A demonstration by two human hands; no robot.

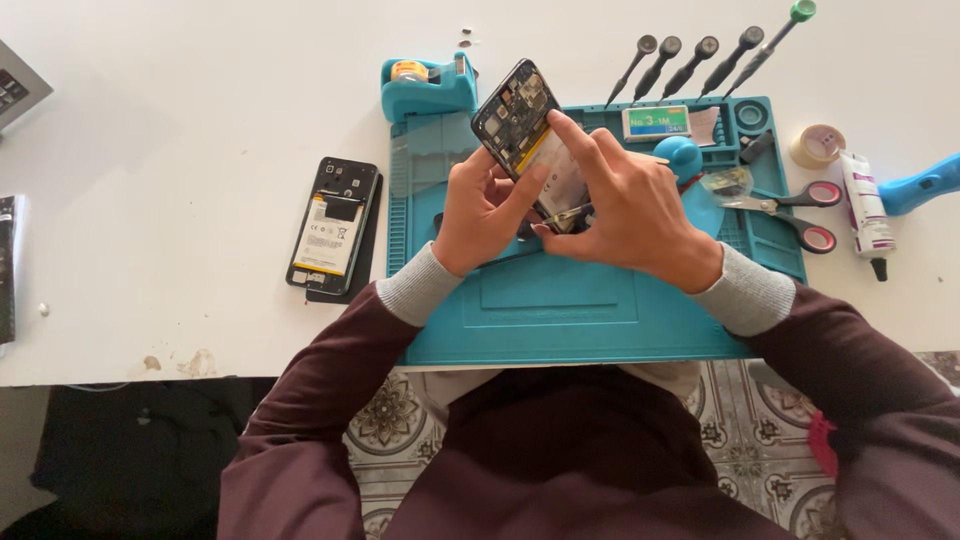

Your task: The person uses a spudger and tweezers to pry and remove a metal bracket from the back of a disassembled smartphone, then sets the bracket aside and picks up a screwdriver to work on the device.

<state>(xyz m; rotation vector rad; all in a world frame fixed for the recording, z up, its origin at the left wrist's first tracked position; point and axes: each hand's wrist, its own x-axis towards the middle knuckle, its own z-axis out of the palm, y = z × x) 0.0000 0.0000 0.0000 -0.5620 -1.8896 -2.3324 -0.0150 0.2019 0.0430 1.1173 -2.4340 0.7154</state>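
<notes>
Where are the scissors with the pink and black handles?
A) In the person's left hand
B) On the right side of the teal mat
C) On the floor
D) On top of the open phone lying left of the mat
B: the scissors lie on the right part of the teal mat, beside the right hand, and no hand touches them.

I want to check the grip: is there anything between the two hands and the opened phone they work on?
Nothing visible stands between them. The left hand and the right hand both already hold the opened phone, tilted above the teal mat. Right fingers rest directly on its battery area.
</notes>
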